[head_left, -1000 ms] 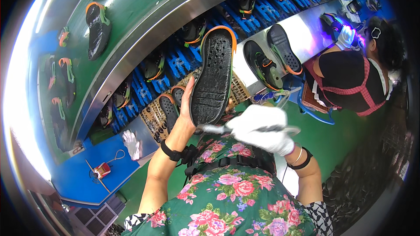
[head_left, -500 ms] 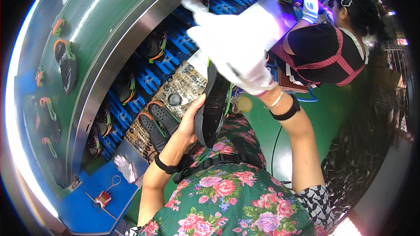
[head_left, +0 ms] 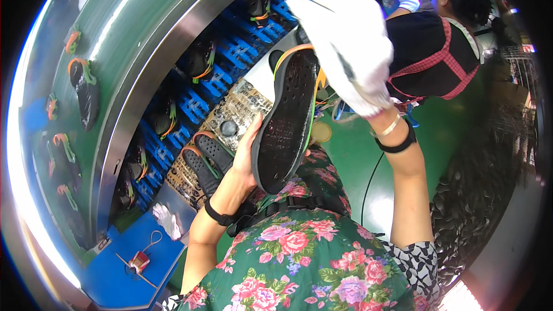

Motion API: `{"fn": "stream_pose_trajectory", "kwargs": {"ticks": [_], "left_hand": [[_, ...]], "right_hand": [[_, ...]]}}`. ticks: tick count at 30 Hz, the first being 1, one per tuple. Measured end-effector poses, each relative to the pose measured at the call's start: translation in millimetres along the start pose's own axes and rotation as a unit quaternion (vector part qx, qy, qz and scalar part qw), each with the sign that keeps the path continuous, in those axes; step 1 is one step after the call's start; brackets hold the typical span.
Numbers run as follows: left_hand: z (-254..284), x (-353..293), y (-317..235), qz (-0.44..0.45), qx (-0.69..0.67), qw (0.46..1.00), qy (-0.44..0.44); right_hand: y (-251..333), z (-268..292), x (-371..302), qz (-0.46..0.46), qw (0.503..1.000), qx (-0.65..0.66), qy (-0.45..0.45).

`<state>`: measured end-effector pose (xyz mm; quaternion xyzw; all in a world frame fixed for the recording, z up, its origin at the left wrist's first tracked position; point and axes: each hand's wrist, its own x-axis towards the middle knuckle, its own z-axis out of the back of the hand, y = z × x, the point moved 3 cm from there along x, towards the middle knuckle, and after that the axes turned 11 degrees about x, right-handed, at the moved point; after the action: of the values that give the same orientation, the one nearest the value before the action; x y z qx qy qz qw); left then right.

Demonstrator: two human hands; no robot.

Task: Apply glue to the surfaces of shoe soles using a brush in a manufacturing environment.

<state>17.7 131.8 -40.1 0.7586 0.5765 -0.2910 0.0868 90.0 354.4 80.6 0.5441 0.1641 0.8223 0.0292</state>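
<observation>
My bare left hand (head_left: 247,152) is closed round the near end of a black clog (head_left: 281,132) with green and orange trim. The clog's broad, shiny dark face is turned up toward me, with small holes near its far end. My right hand (head_left: 351,52), in a white glove, is just beyond and to the right of the clog's far end. Its gloved fingers look stretched out and apart, though glare washes out detail; nothing shows in them. Two black clogs (head_left: 207,158) with orange rims lie beside my left forearm, at the edge of a taped cardboard surface (head_left: 245,106).
A curved green conveyor (head_left: 132,23) with clogs runs along the left. Blue racks (head_left: 222,80) hold more clogs. A blue table (head_left: 115,270) carries a white glove (head_left: 166,220) and a small red object (head_left: 138,262). At the upper right a co-worker (head_left: 426,63) works; dark pieces (head_left: 466,219) are heaped right.
My right hand has moved right and slightly up, off the clog's far end. The clog has turned so its broad face shows more. My left hand keeps its hold.
</observation>
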Motion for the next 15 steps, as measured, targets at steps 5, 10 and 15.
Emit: {"fn": "stream_pose_trajectory", "kwargs": {"ticks": [5, 10, 15], "left_hand": [[-1, 0, -2, -0.05, -0.018, 0.997, 0.047], [-9, 0, -1, -0.101, 0.048, 0.993, 0.037], [-7, 2, -4, -0.126, 0.022, 0.991, 0.033]], "right_hand": [[39, 28, -42, -0.296, 0.914, 0.273, -0.051], [53, 26, -94, -0.333, 0.905, 0.263, -0.039], [67, 15, -105, -0.312, 0.924, 0.221, 0.029]]}}
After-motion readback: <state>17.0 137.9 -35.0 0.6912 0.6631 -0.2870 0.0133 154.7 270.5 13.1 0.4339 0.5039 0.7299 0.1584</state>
